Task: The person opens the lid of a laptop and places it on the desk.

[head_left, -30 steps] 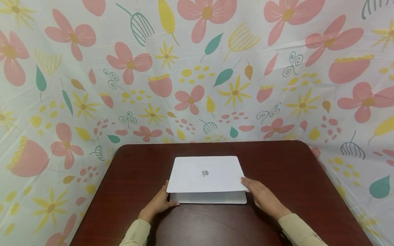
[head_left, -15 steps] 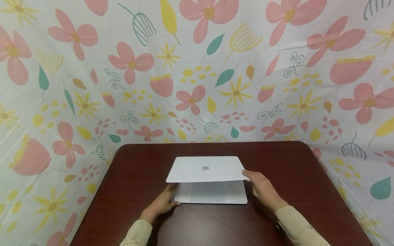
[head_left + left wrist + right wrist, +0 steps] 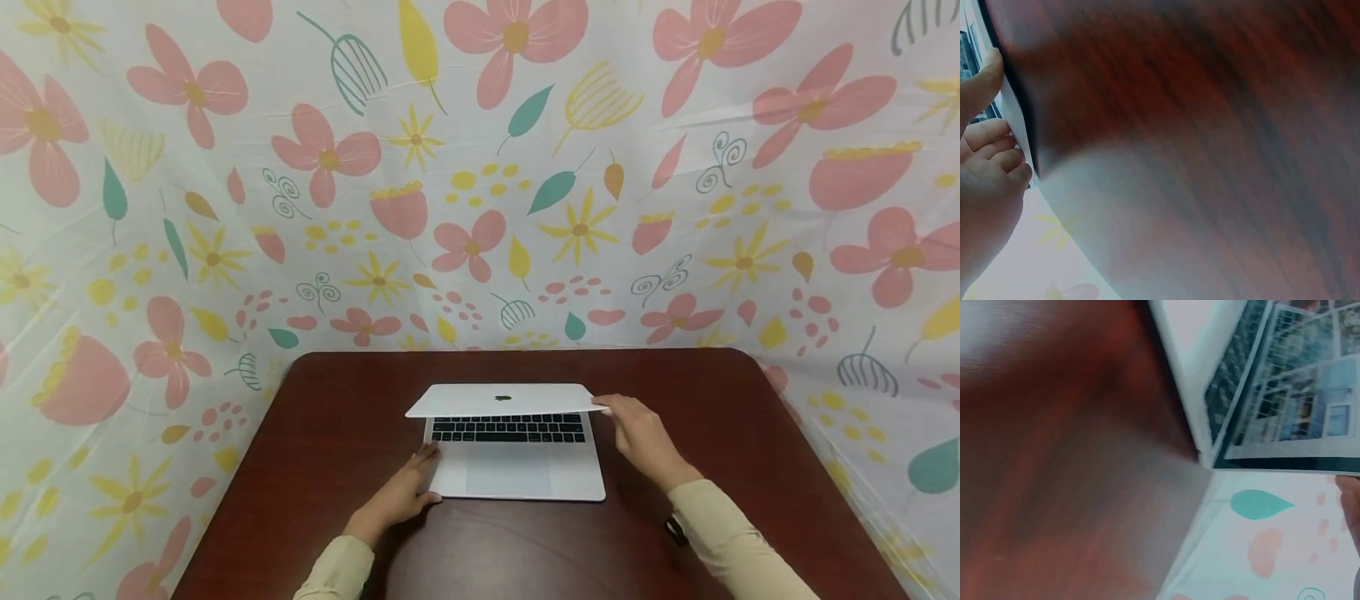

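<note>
A silver laptop (image 3: 577, 477) rests on the table with its lid (image 3: 457, 402) partly raised. The black keyboard (image 3: 510, 429) shows below the lid, and the trackpad (image 3: 508, 471) nearer me. My right hand (image 3: 641, 440) pinches the lid's right front corner. In the right wrist view the screen (image 3: 1310, 394) is lit with pictures, and fingertips (image 3: 1350, 503) of that hand lie at the lid's edge. Along the base's left side my left hand (image 3: 403, 493) grips, thumb at the front corner. The left wrist view shows its curled fingers (image 3: 999, 150) against the laptop's edge.
The dark red-brown table (image 3: 330, 400) has rounded far corners. A white curtain with floral print (image 3: 480, 308) hangs behind it and along both sides. Under the right sleeve (image 3: 731, 533) a small black object (image 3: 675, 531) shows at the wrist.
The laptop's lid has swung up and back with my right hand, uncovering the trackpad and then the keyboard. My left hand has stayed at the base's left front corner.
</note>
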A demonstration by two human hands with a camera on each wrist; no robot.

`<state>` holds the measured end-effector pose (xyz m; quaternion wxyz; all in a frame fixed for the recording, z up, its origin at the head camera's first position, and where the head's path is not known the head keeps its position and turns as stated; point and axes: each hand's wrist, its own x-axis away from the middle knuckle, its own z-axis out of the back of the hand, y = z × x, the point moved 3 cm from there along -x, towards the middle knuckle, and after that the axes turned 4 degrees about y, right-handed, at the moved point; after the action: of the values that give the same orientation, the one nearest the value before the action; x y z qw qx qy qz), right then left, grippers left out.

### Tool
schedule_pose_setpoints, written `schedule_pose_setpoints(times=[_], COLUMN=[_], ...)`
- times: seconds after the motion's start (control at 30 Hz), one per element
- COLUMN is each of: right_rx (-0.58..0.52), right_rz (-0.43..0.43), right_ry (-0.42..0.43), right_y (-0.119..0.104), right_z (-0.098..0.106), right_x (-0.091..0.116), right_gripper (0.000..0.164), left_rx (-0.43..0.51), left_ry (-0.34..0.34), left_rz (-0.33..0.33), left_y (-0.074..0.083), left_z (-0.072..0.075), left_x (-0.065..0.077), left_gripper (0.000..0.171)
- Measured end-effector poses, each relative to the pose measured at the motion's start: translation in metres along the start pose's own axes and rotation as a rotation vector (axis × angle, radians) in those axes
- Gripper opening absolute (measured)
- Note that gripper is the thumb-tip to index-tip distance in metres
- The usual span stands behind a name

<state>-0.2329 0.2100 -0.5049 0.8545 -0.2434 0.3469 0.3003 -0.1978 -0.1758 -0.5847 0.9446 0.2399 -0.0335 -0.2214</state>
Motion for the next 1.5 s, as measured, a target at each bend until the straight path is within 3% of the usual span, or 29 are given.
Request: schedule_pose_setpoints(times=[0.1,0.4,0.63,0.87,1.27,1.5], right_rx=[-0.016,-0.043,-0.054,-0.070,-0.111,-0.138], right_rz=[-0.028,-0.136,-0.162,-0.193,-0.396,-0.436], right_ry=[-0.003,-0.040,-0.020,-0.038,-0.187,-0.130], right_y=[0.002,0.015,0.027,0.041,0.060,0.070], right_z=[0.000,0.004,0.002,-0.002,-0.009,-0.017], right_x=[-0.011,-0.042,-0.062,-0.078,-0.108,-0.121], right_gripper=[0.016,0.011,0.006,0.011,0.032,0.033], left_rx=[0.022,0.069,0.069,0.060,0.061,0.044], left_ry=[-0.003,-0.021,-0.014,-0.017,-0.024,-0.026], left_rz=[-0.002,0.004,-0.001,0.001,0.020,0.019], left_y=[-0.001,-0.005,-0.004,-0.004,-0.003,-0.004], left_z=[0.001,0.002,0.002,0.002,0.003,0.002], left_x=[0.000,-0.001,-0.001,-0.001,0.000,0.000], left_gripper=[0.073,0.071,0.070,0.070,0.071,0.072])
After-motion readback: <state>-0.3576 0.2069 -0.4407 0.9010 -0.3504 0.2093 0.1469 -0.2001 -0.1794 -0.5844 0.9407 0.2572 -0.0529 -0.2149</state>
